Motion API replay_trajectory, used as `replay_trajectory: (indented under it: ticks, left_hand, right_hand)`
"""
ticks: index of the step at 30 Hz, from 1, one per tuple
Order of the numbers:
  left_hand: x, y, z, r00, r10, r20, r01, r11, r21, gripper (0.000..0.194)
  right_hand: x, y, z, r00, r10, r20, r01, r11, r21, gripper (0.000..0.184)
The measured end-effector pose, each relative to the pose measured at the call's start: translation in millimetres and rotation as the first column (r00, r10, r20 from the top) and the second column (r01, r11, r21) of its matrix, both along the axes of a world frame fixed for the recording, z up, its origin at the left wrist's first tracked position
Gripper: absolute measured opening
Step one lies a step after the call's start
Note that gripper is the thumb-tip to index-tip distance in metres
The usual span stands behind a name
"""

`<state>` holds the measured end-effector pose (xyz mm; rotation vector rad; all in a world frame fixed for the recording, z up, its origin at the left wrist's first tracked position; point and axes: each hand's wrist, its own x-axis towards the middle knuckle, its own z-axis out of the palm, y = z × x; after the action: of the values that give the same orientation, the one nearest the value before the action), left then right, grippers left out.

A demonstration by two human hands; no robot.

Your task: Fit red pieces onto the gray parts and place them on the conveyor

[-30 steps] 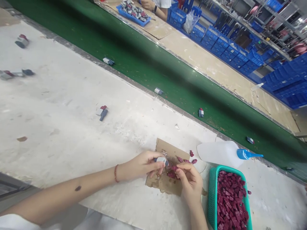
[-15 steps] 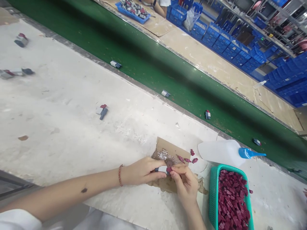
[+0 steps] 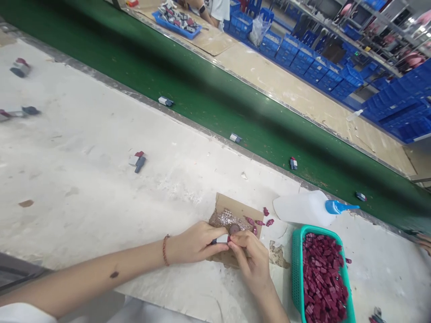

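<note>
My left hand [image 3: 191,243] is closed, with a small white and dark-grey plastic piece [image 3: 221,239] between thumb and fingers. Thumb and fingertips of my right hand [image 3: 254,260] pinch a tiny maroon part [image 3: 229,239] against the right end of that piece; fingers cover most of it. Both hands are over a cardboard sheet [image 3: 240,205] bearing silvery, glue-like residue and a round brown spot. A few loose maroon parts [image 3: 260,222] lie at its right edge. Right of my hands stands a green basket [image 3: 296,269] full of maroon parts [image 3: 323,278].
A white bottle [image 3: 301,208] with a blue nozzle lies behind the basket. Beyond runs a green conveyor belt [image 3: 202,94] carrying several assembled pieces [image 3: 293,163]. Similar pieces [image 3: 137,161] lie on the left tabletop. Across the belt, a person's arm [image 3: 205,15] is near a blue tray [image 3: 178,28].
The view has shifted slightly. Pieces on the belt have moved rightward along it. My right fingers have closed in tighter around the maroon part at the end of the white and grey piece.
</note>
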<state>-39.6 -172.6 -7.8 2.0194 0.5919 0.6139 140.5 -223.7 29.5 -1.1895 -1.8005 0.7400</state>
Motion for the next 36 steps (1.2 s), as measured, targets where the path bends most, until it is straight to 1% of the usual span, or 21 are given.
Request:
replay_trajectory:
  ticks: [3,5,7,8,10,11,13,15,16,18,20,21,23,25,27,29,31,33,36]
  left_hand:
    - [1.1,1.1,3.3,1.0,0.003,-0.017,-0.003,1.0,-0.007,0.048]
    - [0.6,4.7,8.3,0.999,0.022,-0.029,-0.022,1.0,0.013,0.045]
    - [-1.7,12.6,16.1,0.998,0.057,-0.017,-0.056,0.996,0.063,0.042]
    - [-3.4,18.8,20.8,0.997,0.073,-0.013,-0.072,0.994,0.084,0.04]
    - [-7.5,36.5,30.6,0.994,0.107,-0.028,-0.104,0.989,0.108,0.037]
    - [-9.4,48.2,34.6,0.99,0.133,-0.047,-0.126,0.985,0.117,0.037]
    - [-11.7,77.3,38.2,0.974,0.206,-0.09,-0.191,0.97,0.15,0.038]
    - [-10.9,112.5,34.0,0.945,0.31,-0.109,-0.282,0.936,0.211,0.042]
    - [-9.2,131.3,29.2,0.925,0.359,-0.123,-0.32,0.913,0.255,0.043]
    - [-3.0,168.1,16.1,0.868,0.474,-0.151,-0.399,0.845,0.356,0.045]
    - [5.7,198.8,2.1,0.801,0.573,-0.174,-0.464,0.778,0.424,0.045]
    - [10.4,210.5,-4.0,0.774,0.607,-0.182,-0.485,0.752,0.446,0.046]
    - [18.9,225.6,-13.5,0.741,0.644,-0.187,-0.5,0.716,0.487,0.046]
    - [25.6,231.0,-18.7,0.746,0.643,-0.174,-0.475,0.697,0.537,0.049]
    - [31.6,230.5,-20.3,0.79,0.592,-0.159,-0.405,0.699,0.59,0.052]
    - [39.4,227.5,-19.2,0.846,0.504,-0.172,-0.306,0.725,0.617,0.052]
    - [50.6,224.0,-17.0,0.873,0.441,-0.207,-0.241,0.76,0.603,0.048]
    - [64.4,220.6,-14.8,0.87,0.44,-0.224,-0.247,0.781,0.574,0.043]
    - [84.1,216.8,-12.0,0.854,0.477,-0.209,-0.305,0.783,0.543,0.039]
  right_hand:
    - [1.3,-0.1,2.9,1.0,-0.025,0.005,0.025,0.999,-0.03,0.016]
    - [6.6,-1.2,9.3,0.998,-0.045,0.047,0.049,0.996,-0.068,0.016]
    - [18.2,-5.1,19.6,0.988,-0.097,0.117,0.108,0.99,-0.087,0.018]
    - [27.1,-8.6,25.6,0.977,-0.147,0.156,0.161,0.984,-0.082,0.019]
    - [51.4,-18.3,36.9,0.925,-0.291,0.246,0.313,0.948,-0.052,0.019]
    - [66.4,-24.2,41.3,0.879,-0.369,0.303,0.397,0.917,-0.035,0.018]
    - [99.4,-36.3,45.3,0.751,-0.481,0.452,0.542,0.84,-0.006,0.02]
    - [131.2,-46.0,41.7,0.612,-0.519,0.597,0.614,0.787,0.055,0.024]
    - [144.5,-49.1,37.4,0.57,-0.497,0.655,0.617,0.785,0.058,0.025]
    - [163.0,-50.8,26.2,0.553,-0.429,0.714,0.567,0.822,0.054,0.027]
    - [170.4,-47.8,15.4,0.52,-0.395,0.757,0.522,0.849,0.084,0.027]
    - [170.9,-45.6,11.1,0.497,-0.388,0.776,0.506,0.856,0.105,0.028]
    - [168.9,-41.4,5.8,0.457,-0.384,0.803,0.491,0.861,0.132,0.029]
    - [166.4,-38.9,3.8,0.467,-0.379,0.799,0.49,0.863,0.123,0.029]
    - [165.3,-37.5,3.0,0.503,-0.398,0.767,0.512,0.853,0.106,0.029]
    - [165.2,-36.3,2.2,0.527,-0.427,0.735,0.538,0.837,0.1,0.028]
    - [165.3,-34.9,1.8,0.539,-0.451,0.711,0.555,0.826,0.104,0.028]
    - [165.2,-34.2,3.2,0.556,-0.472,0.684,0.568,0.817,0.102,0.028]
    - [163.7,-35.5,10.6,0.589,-0.51,0.627,0.596,0.798,0.09,0.028]
